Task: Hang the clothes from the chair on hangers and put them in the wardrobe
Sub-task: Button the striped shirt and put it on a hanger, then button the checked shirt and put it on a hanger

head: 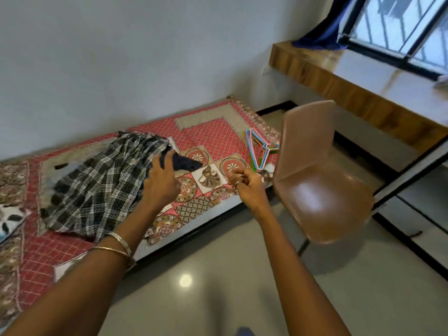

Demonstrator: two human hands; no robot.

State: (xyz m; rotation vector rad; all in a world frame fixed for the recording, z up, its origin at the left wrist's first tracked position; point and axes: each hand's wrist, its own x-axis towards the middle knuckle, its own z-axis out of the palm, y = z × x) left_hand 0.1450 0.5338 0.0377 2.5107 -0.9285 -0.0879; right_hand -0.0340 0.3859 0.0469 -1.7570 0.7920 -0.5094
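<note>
At the centre of the frame, over the near edge of the bed (201,132): both of the person's arms reach forward from the lower edge. Left hand (162,180) sits at the right end of a black-and-white checked garment (101,185), fingers curled round a dark navy piece of cloth (186,163) that pokes out to the right of the knuckles; whether that navy cloth is a separate garment or part of the checked one, cannot tell. Right hand (244,183), just right of centre, has fingers loosely curled and appears to hold nothing; frame is blurred there, so not certain

Clothes: the checked garment lies spread on the red patterned bedcover, left of centre. Plastic chair (320,180), right of centre, shows a bare seat and back, so the clothes look to be already off it

Hangers: a small bundle of coloured plastic hangers (260,149) lies on the bedcover just left of the chair's back, apart from both hands, beyond the right hand

Progress, as judged: early. Clothes moved from chair to bed, that much seems done. Nothing is on a hanger yet; hangers untouched. No wardrobe in view. Left to do: sort the garments, thread each onto a hanger, carry them to the wardrobe

Also noted: wooden-edged ledge (339,88) and window (400,27) at upper right, blue curtain (324,37) bunched at the window's left end
</note>
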